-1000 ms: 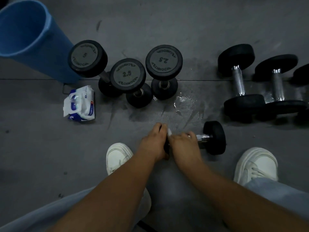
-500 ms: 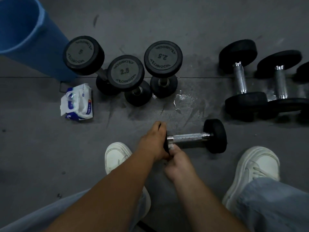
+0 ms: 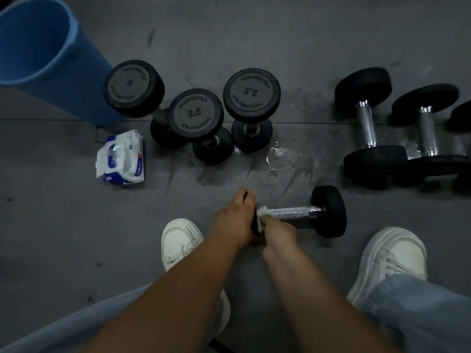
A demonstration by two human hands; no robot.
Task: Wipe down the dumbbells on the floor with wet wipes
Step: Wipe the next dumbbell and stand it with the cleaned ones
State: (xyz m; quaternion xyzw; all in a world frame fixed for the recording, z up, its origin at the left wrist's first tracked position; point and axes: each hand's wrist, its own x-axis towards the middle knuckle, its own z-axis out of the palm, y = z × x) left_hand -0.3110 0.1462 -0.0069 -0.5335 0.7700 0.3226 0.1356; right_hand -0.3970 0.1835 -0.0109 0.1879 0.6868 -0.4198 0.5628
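A small black dumbbell [image 3: 328,211] with a chrome handle lies on the grey floor between my feet. My left hand [image 3: 235,220] grips its left head, which the hand mostly hides. My right hand [image 3: 279,231] holds a white wet wipe [image 3: 262,215] against the handle's left end, next to that head. Three dumbbells stand on end behind: one marked 5 [image 3: 132,87] and two marked 2.5 [image 3: 196,114] [image 3: 251,91]. More dumbbells [image 3: 367,126] lie at the right.
A white and blue wet wipe pack [image 3: 122,159] lies on the floor at the left. A blue bin [image 3: 43,54] stands at the far left. A wet patch [image 3: 283,154] shines on the floor behind my hands. My white shoes [image 3: 179,240] [image 3: 390,261] flank the dumbbell.
My right hand drew back off the handle toward me, baring it, then returned with the wipe to the handle's left end. My left hand stayed on the left head.
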